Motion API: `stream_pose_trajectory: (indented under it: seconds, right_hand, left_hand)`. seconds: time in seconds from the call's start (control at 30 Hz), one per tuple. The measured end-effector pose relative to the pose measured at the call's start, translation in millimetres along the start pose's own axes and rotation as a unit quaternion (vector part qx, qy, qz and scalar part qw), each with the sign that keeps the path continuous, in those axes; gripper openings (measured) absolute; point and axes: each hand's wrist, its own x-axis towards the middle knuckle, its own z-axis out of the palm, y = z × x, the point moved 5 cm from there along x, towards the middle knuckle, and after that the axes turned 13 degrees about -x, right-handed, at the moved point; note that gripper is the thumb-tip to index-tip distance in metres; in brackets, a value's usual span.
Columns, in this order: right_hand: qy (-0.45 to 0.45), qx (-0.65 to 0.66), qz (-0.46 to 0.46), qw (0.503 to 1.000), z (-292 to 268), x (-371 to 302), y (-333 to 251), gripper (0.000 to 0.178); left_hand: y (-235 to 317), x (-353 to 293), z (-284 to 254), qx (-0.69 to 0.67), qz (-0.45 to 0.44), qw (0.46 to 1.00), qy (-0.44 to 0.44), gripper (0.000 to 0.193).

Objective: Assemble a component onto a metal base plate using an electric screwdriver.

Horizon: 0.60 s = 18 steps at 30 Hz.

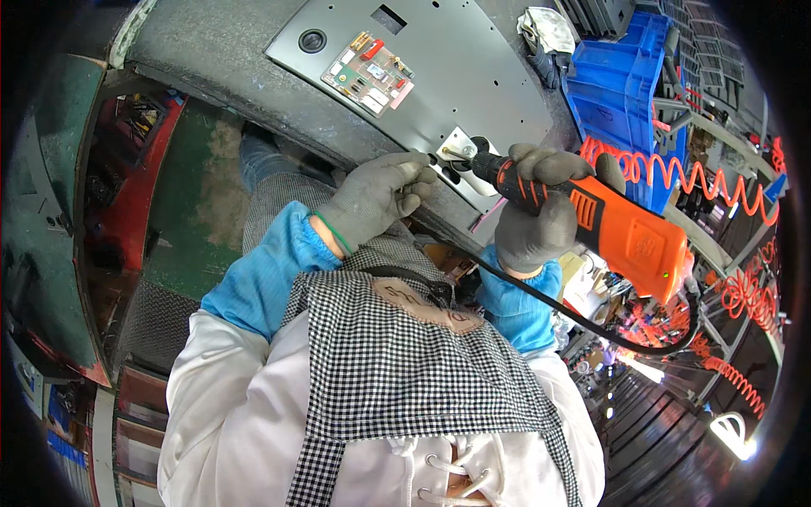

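Observation:
My right hand [541,203], in a grey glove, grips an orange electric screwdriver [629,237] with a black nose. Its tip points left at a small white bracket [460,154] near the front edge of a grey metal panel [456,63]; whether the tip touches a screw there is too small to tell. Just left of the bracket is my left hand [376,198], also gloved, its fingers curled together by the panel's edge. What those fingers hold, if anything, is hidden. A circuit board [369,73] with red, white and black parts lies on the panel, left of the bracket.
The screwdriver's black cord [583,323] loops below my right hand and across my front. Blue plastic crates [617,93] stand right of the bench, with coiled orange hoses [684,173] beside them. A white cloth [547,29] lies beyond the panel.

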Motion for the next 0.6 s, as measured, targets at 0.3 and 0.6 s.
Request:
stream_pose_trajectory:
  seconds: [0.3,0.6]
  right_hand:
    - [0.008,0.026,-0.032,0.999,14,1,-8,0.076]
    - [0.062,0.039,0.034,0.997,3,12,0,0.068]
  left_hand:
    - [6,0,-12,0.040,-0.014,0.999,0.023,0.033]
    - [14,-5,-9,0.009,-0.020,1.000,0.001,0.029]
